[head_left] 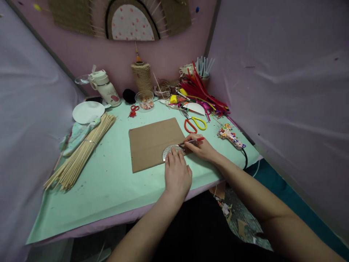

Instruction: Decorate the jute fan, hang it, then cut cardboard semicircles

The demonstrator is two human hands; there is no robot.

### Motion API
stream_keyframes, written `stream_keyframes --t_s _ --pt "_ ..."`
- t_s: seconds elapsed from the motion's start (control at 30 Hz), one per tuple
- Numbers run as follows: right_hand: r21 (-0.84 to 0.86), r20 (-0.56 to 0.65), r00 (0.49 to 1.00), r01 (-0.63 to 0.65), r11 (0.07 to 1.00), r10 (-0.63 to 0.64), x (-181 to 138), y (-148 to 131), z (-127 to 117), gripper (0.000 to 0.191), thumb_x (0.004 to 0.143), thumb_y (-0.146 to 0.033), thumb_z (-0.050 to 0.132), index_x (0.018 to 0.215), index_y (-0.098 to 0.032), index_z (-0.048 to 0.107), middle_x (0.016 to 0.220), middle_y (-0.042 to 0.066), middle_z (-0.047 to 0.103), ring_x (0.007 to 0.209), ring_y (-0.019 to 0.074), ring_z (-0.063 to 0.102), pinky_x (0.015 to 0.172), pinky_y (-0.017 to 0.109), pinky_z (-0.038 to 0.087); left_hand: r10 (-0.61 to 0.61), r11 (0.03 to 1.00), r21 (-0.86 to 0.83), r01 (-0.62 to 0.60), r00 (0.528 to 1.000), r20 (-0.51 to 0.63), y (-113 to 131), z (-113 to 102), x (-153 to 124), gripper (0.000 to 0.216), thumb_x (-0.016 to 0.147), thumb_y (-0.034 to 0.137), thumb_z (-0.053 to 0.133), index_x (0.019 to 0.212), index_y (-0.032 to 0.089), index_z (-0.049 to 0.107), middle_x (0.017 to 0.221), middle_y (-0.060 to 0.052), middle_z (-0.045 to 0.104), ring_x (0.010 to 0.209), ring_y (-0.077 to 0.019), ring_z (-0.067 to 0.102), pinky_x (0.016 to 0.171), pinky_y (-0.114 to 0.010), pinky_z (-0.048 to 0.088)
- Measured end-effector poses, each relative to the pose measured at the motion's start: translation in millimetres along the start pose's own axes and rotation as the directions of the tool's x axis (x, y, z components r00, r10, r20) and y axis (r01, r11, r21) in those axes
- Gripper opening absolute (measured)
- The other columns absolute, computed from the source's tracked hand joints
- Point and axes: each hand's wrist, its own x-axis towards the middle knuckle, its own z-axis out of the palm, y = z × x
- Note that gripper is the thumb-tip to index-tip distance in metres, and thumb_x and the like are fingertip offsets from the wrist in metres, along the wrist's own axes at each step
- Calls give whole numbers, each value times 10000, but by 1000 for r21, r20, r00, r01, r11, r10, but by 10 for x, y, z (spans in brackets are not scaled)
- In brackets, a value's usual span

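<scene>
A flat sheet of brown cardboard [152, 140] lies on the table in front of me. Near its lower right edge rests a clear half-round protractor [165, 153]. My left hand [177, 173] presses it down with outstretched fingers, covering part of its scale. In my right hand [200, 146] is a slim red pen [198, 139], pinched between the fingers. Its tip is close to the protractor's curved edge; whether it touches the cardboard I cannot tell. Beyond the sheet lie scissors [195, 124] with one red and one yellow handle.
A bundle of thin wooden sticks [84, 151] and a white plate [88, 112] lie left. At the back stand a bottle [105, 87], a twine spool [141, 76] and a tub of beads [145, 100]. Red pipe cleaners [200, 92] and a corded glue gun [231, 137] are right.
</scene>
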Motion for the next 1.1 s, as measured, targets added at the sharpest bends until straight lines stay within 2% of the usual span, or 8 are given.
stream_keyframes --t_s 0.23,0.53,0.87,1.1 --pt "-163 -23 1000 10 987 -14 -242 -18 -49 109 914 -264 538 842 -209 599 811 32 687 792 193 609 837 382 372 17 1000 -4 -17 1000 10 -7 -10 2 595 935 286 385 1449 -13 377 1508 -247 388 1390 -346 374 1135 -475 299" --pt "-290 -35 996 69 954 -82 -623 -56 -4 100 950 -258 499 893 -227 575 814 31 673 791 194 597 817 395 318 15 999 33 -15 1000 0 5 -23 4 577 930 295 394 1434 14 421 1491 -222 427 1357 -342 417 1123 -467 314" --pt "-285 -52 991 105 953 -124 -659 -50 18 90 940 -244 494 886 -221 562 794 32 661 773 190 595 806 392 322 14 1000 23 -14 1000 9 0 -19 1 595 929 295 405 1443 -6 394 1495 -252 406 1364 -349 409 1132 -467 301" --pt "-246 -85 987 108 963 -133 -680 -56 12 154 934 -243 496 789 -214 538 717 5 625 715 171 579 794 382 333 13 1000 22 -13 1000 -10 0 -18 5 587 927 287 402 1441 3 401 1493 -232 419 1359 -343 416 1125 -483 313"
